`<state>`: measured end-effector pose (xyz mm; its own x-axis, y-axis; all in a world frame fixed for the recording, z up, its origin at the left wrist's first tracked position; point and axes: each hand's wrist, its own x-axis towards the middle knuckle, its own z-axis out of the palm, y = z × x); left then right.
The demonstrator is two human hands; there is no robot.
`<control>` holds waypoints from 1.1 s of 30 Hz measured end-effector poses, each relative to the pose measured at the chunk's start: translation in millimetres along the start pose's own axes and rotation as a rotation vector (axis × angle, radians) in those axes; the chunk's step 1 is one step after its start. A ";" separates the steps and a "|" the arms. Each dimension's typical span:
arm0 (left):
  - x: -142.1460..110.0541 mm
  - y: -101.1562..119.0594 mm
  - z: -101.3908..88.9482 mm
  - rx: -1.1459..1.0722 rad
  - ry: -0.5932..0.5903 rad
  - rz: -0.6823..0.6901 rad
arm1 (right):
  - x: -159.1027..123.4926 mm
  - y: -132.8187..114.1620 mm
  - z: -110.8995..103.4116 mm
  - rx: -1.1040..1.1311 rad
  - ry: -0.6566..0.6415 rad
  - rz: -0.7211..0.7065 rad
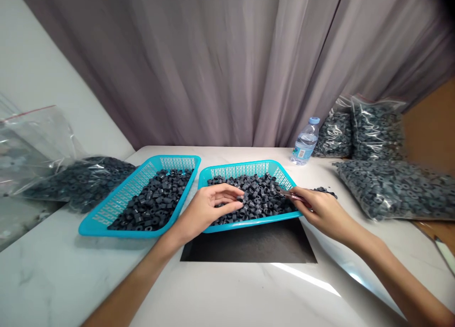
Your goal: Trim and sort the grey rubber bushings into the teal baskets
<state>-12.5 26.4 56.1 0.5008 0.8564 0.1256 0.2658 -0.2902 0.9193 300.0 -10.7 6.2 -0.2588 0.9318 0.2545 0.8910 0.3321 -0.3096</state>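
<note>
Two turquoise plastic baskets sit side by side on a white table, both heaped with small dark grey ring-shaped parts. My left hand (209, 206) reaches into the right basket (249, 168), with thumb and fingers curled in a pinch over the parts (259, 194). My right hand (318, 208) rests at that basket's right edge, closed on a thin metallic tool, perhaps tweezers (289, 194), whose tip points into the heap. The left basket (106, 213) is untouched.
A black mat (249, 244) lies under the right basket's front edge. A water bottle (304, 144) stands behind it. Clear bags of the same parts lie at the right (387, 185) and left (81, 177). Grey curtains hang behind.
</note>
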 end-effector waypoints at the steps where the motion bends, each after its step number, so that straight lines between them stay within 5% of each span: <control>1: -1.0 0.4 0.8 -0.013 -0.006 -0.003 | 0.0 -0.5 -0.5 0.004 0.000 0.002; 12: -6.3 10.3 2.5 -0.190 -0.057 -0.087 | -0.8 -9.3 1.9 0.006 0.037 0.001; 25: -7.4 11.0 1.8 -0.259 -0.117 -0.034 | -2.5 -8.5 -1.8 0.108 0.035 0.030; 33: -6.2 6.5 -1.0 -0.241 -0.135 -0.017 | -0.8 -5.1 8.6 0.036 0.389 0.338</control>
<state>-14.7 19.6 61.7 0.6076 0.7908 0.0735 0.0792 -0.1525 0.9851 292.5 -11.9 -0.3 0.2053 0.8668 0.4543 0.8859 0.0328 -0.4628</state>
